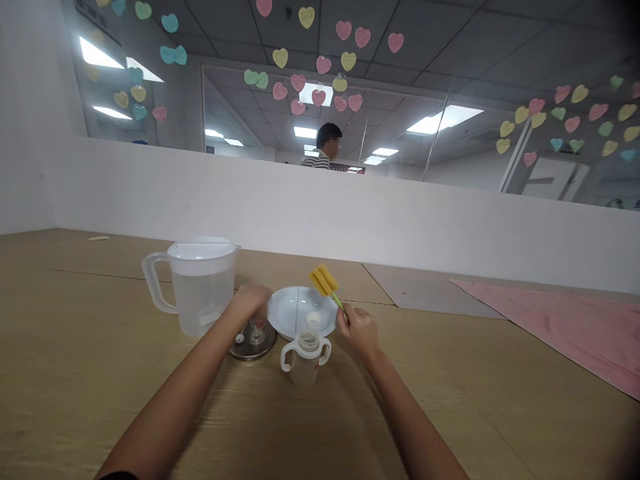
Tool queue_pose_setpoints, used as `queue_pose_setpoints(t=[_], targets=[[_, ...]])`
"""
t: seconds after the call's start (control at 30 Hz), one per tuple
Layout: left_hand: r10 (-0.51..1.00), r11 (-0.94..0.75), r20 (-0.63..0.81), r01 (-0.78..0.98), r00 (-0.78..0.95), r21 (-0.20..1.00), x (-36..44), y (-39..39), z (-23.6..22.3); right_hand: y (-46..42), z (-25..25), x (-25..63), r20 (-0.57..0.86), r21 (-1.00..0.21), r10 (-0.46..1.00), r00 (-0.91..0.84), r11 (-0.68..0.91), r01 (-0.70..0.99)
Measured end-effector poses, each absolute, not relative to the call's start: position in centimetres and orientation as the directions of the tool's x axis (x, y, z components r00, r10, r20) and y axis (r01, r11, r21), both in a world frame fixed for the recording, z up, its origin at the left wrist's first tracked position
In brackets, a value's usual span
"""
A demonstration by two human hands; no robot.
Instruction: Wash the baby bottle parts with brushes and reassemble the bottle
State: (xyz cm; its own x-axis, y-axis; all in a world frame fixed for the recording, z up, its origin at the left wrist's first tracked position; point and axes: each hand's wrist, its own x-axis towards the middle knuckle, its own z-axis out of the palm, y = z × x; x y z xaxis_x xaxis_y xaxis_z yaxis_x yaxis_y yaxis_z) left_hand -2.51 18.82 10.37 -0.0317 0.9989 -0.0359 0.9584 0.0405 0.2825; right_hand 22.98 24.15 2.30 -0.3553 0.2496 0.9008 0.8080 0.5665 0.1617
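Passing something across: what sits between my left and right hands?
Head view: a white plate and a two-handled baby bottle lie between the left hand and right hand.

"What runs along the far edge of the surface?"

"A white partition, with glass above it."

"Anything on the glass?"

"Pastel paper hearts, and bright light panels set in the tiled ceiling."

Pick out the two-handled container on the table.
The small sippy cup in front of the plate: it has two side handles, while the big jug has only one.
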Motion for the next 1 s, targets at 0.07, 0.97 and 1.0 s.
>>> queue_pose_setpoints(t=[0.07, 0.97, 1.0], targets=[[0.998, 0.019, 0.049, 0.978, -0.030, 0.209, -1.7, 18.3, 11.4, 24.1, 2.3, 23.0, 0.901, 0.162, 0.247, -0.356, 0.569, 0.806], [0.894, -0.445, 0.447, -0.060, 0.036, 0.894, 2.3, 19.2, 12.0, 24.2, 2.1, 22.8, 0.884, 0.115, 0.315, -0.346, 0.571, 0.813], [0.893, -0.449, 0.451, -0.076, 0.011, 0.890, 2.2, 19.0, 12.2, 24.1, 2.1, 22.8, 0.884, 0.114, 0.311, -0.349, 0.579, 0.807]])
